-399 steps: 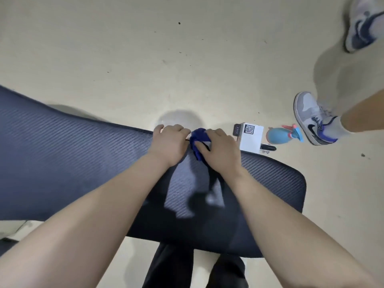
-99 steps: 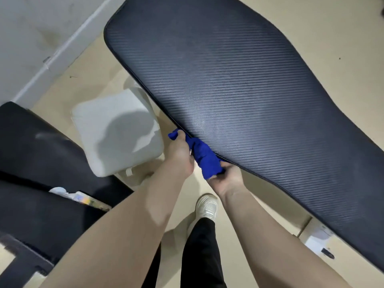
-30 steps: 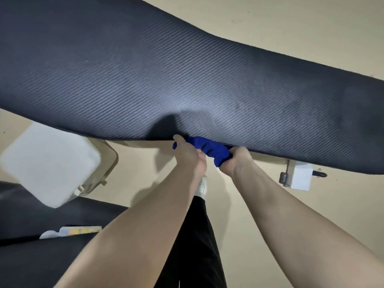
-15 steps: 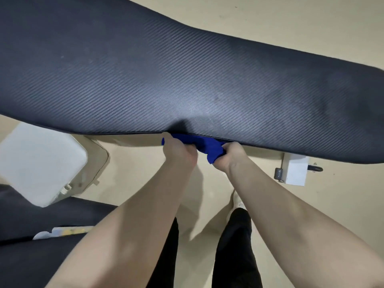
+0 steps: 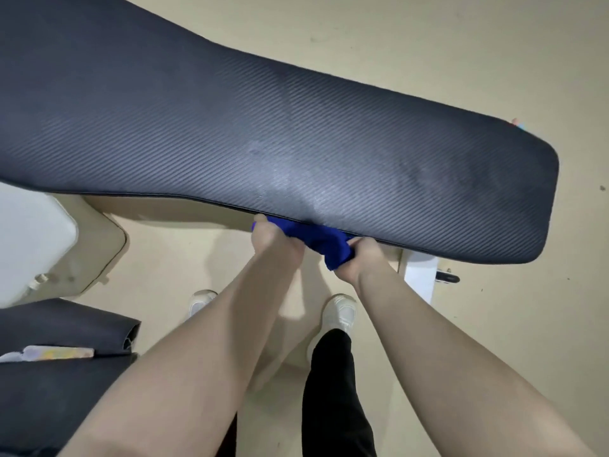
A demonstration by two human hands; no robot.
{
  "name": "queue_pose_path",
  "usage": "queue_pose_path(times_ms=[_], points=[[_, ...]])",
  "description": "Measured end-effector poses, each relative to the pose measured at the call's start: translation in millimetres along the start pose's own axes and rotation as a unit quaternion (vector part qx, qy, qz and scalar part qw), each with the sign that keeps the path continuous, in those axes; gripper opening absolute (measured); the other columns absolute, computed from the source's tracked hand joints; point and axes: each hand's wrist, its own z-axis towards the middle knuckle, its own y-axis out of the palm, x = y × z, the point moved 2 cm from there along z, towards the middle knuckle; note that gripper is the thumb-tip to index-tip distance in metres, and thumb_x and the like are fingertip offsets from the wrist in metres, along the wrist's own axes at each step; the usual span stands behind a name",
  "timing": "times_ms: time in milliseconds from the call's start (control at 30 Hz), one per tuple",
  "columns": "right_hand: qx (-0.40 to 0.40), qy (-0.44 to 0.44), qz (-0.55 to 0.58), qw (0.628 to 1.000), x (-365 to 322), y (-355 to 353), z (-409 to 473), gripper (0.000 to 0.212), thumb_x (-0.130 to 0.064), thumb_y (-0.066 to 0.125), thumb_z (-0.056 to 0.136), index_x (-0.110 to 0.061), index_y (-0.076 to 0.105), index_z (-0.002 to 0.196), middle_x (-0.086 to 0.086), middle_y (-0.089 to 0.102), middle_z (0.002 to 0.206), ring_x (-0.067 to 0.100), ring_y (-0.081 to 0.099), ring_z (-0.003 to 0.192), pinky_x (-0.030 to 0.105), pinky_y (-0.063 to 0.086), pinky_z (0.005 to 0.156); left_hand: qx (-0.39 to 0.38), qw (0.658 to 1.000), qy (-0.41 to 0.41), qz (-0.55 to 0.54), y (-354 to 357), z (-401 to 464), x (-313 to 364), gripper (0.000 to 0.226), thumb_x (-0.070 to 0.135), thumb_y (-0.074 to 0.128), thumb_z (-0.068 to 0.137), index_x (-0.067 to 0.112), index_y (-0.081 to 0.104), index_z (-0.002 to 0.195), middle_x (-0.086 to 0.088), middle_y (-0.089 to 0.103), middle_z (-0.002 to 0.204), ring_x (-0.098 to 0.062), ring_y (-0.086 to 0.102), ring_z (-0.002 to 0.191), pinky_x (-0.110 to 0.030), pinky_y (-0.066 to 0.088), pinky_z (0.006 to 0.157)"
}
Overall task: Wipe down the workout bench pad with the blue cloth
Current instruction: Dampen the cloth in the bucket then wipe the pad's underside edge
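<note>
Both hands on the blue cloth [image 5: 324, 240], bunched between them and pressed against the near side edge of the bench pad [image 5: 263, 127]. Left hand [image 5: 273, 239] has fingers curled round the cloth's left end, right hand [image 5: 364, 255] clamps the right end, loose tail hanging just below that grip. Change vs half a second ago: the grip pair has slid along the edge toward the pad's narrow rounded end, which now shows well to the right of the right hand. Read: edge pass is progressing, not finished; the stretch of rim from the right grip to the end and round the tip looks undone. Top surface above the grip shows dull smeary patches, can't tell if damp or residue. White bracket [image 5: 418, 278] sits just right of the right wrist.
</note>
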Motion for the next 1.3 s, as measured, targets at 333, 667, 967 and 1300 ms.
queue_pose_path(times_ms=[333,667,967,1300], points=[[0.064,-0.034,0.086,0.994,-87.1,-117.3,11.7,0.031,0.003,0.027,0.083,-0.013,0.054,0.082,-0.003,0.057,0.074,0.016,0.058,0.044,0.018,0.044,0.033,-0.03,0.998,-0.052,0.018,29.3,-9.4,-134.6,0.032,0.028,0.037,0.099,0.012,0.056,0.119,-0.003,0.065,0.109,-0.026,0.059,0.104,-0.037,0.045,0.098],[0.028,-0.025,-0.027,0.999,-71.7,-103.5,31.0,0.026,0.006,0.03,0.079,-0.014,0.044,0.075,0.0,0.041,0.07,0.018,0.041,0.056,0.017,0.043,0.039,-0.05,0.998,-0.016,0.046,28.0,-6.8,-102.1,0.039,0.021,0.03,0.101,0.013,0.055,0.129,-0.007,0.061,0.128,-0.026,0.059,0.115,-0.041,0.046,0.101],[0.071,-0.071,0.051,0.994,-109.6,-150.3,32.3,0.026,0.0,0.032,0.088,-0.012,0.05,0.075,0.0,0.056,0.063,0.015,0.055,0.045,0.014,0.045,0.037,-0.114,0.985,-0.084,0.097,40.5,-16.9,-190.6,0.049,0.035,0.017,0.101,0.008,0.051,0.124,-0.012,0.051,0.13,-0.03,0.044,0.129,-0.036,0.035,0.102],[0.072,-0.032,0.029,0.996,-94.3,-144.0,43.8,0.024,0.005,0.033,0.084,-0.01,0.048,0.074,0.008,0.053,0.085,0.024,0.054,0.082,0.031,0.046,0.061,-0.089,0.991,-0.069,0.066,25.5,8.7,-139.0,0.043,0.035,0.023,0.103,0.013,0.054,0.122,-0.01,0.057,0.132,-0.027,0.053,0.122,-0.039,0.037,0.109]])
